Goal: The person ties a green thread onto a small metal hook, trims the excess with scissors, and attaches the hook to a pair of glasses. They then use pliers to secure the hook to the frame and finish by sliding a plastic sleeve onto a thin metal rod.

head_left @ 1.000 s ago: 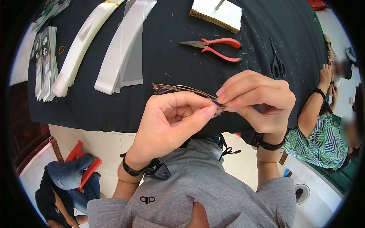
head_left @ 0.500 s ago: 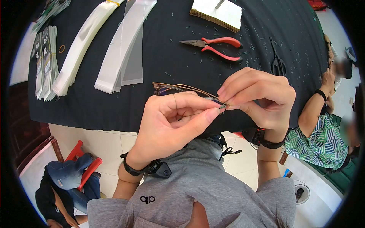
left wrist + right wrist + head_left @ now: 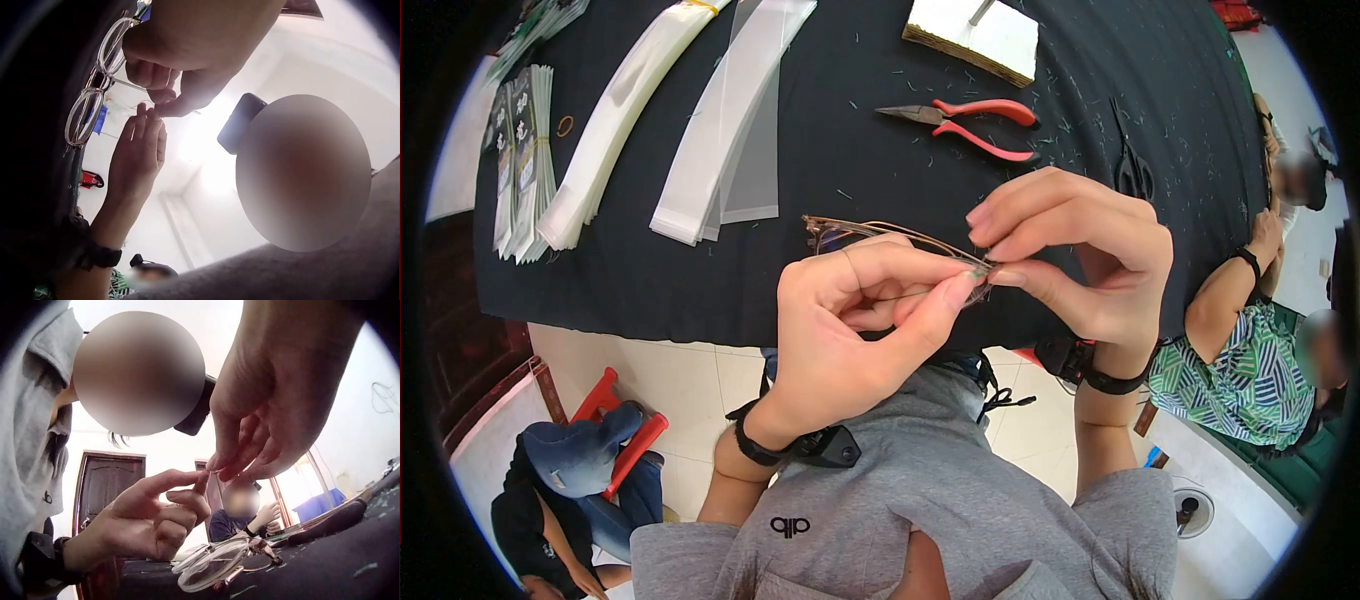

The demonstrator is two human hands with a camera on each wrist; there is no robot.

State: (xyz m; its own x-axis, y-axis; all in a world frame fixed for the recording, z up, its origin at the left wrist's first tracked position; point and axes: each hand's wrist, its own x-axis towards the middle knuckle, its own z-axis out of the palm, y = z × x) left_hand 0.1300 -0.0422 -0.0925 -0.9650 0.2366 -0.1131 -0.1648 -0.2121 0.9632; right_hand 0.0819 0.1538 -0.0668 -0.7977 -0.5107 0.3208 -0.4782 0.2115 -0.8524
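My left hand pinches a thin strand between thumb and forefinger, and a length of it runs back across the curled fingers. Right at the same spot, thumb and forefinger of my right hand pinch the strand's end, so the fingertips of both hands meet. Whatever small part sits there is mostly hidden by the fingertips. Behind the left hand, a pair of eyeglasses lies on the black cloth, partly covered in the head view. Both clear lenses of the eyeglasses show in the left wrist view, beside the hands.
Beyond the hands lie red-handled pliers, black scissors and a white block with a metal rod. Clear plastic sleeves and banded card packs are at left. Greenish clippings dot the cloth. Other people sit at both sides.
The hands stay together, with small shifts of the fingertips. My right fingers have lifted slightly away from the thumb, and the left wrist has turned a little.
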